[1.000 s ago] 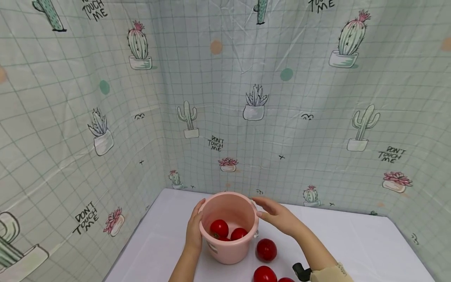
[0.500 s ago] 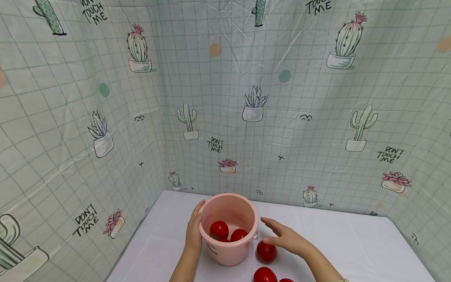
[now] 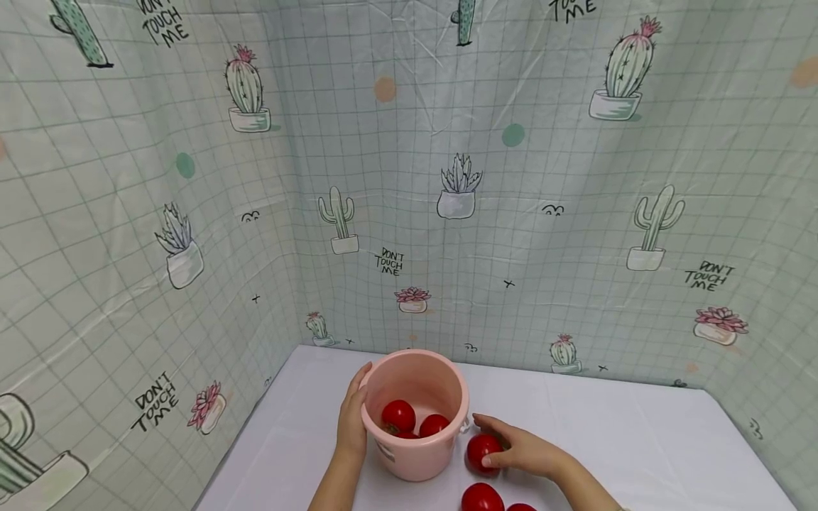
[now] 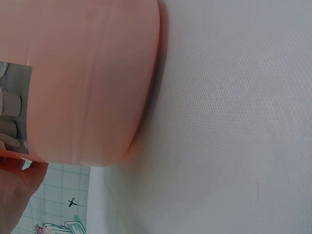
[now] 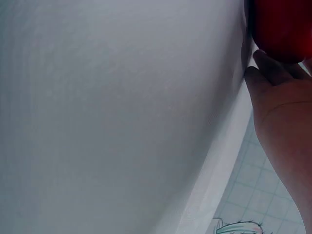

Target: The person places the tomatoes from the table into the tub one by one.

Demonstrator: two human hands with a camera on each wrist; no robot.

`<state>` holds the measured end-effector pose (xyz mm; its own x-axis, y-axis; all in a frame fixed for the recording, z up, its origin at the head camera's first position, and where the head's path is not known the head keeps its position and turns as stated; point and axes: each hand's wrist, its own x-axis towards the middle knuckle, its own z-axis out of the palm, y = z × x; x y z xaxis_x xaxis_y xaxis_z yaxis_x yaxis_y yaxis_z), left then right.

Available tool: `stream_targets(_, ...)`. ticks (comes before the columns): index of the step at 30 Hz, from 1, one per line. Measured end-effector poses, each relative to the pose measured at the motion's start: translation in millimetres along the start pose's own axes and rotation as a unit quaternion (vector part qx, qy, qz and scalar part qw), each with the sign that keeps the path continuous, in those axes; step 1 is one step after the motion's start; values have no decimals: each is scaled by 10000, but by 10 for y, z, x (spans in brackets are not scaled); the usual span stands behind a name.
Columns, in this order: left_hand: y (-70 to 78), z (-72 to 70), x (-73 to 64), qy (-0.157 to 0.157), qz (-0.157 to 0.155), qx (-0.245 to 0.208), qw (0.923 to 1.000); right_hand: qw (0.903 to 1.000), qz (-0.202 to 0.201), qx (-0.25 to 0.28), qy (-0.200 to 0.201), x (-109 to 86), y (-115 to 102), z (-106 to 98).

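A pink bucket (image 3: 418, 458) stands upright on the white table, with several red tomatoes inside; one tomato (image 3: 398, 415) lies higher than the others. My left hand (image 3: 351, 419) holds the bucket's left side, fingers round the wall near the rim; in the left wrist view the bucket (image 4: 83, 87) fills the upper left. To the right of the bucket, my right hand (image 3: 524, 451) grips a tomato (image 3: 481, 452) that sits on the table, thumb in front and fingers behind it. In the right wrist view this tomato (image 5: 285, 29) shows above the fingers.
Nearer the front edge of the view lie two more tomatoes, one tomato (image 3: 482, 498) largely visible and another tomato (image 3: 521, 507) mostly cut off. The white table (image 3: 613, 426) extends to the right. A curtain (image 3: 511, 213) printed with cacti hangs behind and at the left.
My right hand has left the bucket's right rim, moved down and right, and closed round the nearby tomato. The left hand and bucket have stayed in place.
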<state>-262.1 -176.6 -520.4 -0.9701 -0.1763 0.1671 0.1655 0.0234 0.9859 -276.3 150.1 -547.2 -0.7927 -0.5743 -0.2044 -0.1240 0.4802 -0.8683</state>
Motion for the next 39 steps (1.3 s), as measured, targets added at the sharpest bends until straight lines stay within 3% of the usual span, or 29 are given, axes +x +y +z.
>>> stream_targets(10,-26,-1,5,-9,-58,11,10000,9989,-150,-435,28,-16,43,8)
stream_targets(39,-34,-5,6,-40,-69,-16,10000,9974,-218,-582,367,-47,31,-104)
